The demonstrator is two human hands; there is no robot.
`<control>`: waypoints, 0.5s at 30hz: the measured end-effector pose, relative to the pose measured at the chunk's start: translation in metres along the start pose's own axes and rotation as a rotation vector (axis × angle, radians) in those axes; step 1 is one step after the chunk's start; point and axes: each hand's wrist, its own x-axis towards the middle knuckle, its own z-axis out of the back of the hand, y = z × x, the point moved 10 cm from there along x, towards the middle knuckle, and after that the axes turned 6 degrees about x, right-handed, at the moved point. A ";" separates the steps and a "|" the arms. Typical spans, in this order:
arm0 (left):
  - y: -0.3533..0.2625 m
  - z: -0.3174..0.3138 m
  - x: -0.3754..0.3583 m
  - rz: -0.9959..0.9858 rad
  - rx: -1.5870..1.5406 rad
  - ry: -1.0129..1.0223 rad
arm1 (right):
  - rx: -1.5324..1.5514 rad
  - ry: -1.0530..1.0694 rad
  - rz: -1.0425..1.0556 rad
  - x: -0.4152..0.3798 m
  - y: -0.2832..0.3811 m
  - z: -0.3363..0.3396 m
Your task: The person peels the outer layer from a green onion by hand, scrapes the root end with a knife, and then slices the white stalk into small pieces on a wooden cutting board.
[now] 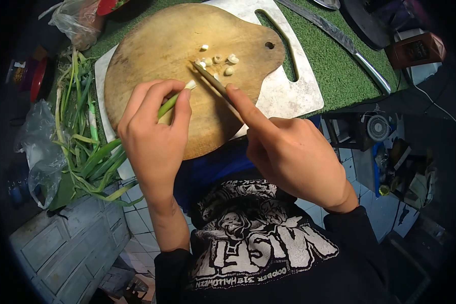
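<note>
My left hand [154, 131] is closed around a green onion stalk [168, 105], whose pale cut end sticks out past my fingertips over the board. In my right hand [294, 147] is a knife [207, 77], its handle hidden in my fist and my index finger stretched along the blade's back. The blade tip rests near several small white onion slices [218, 59] on the round wooden cutting board [162, 43]. Long green leaves of the held stalk trail down to the left, beside my wrist.
A pile of green onions [78, 111] lies left of the board, near a clear plastic bag [43, 147]. Beneath the wooden board is a white cutting board [294, 99] on green turf matting [339, 76]. A long knife [334, 33] lies at the right, near a brown box [415, 50].
</note>
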 end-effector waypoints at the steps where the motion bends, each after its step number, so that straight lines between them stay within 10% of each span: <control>1: 0.001 0.000 0.000 -0.002 -0.017 -0.003 | 0.001 -0.002 -0.001 0.001 0.001 0.000; 15: -0.001 0.000 0.002 -0.026 -0.015 0.017 | -0.019 0.056 0.035 0.023 0.012 -0.013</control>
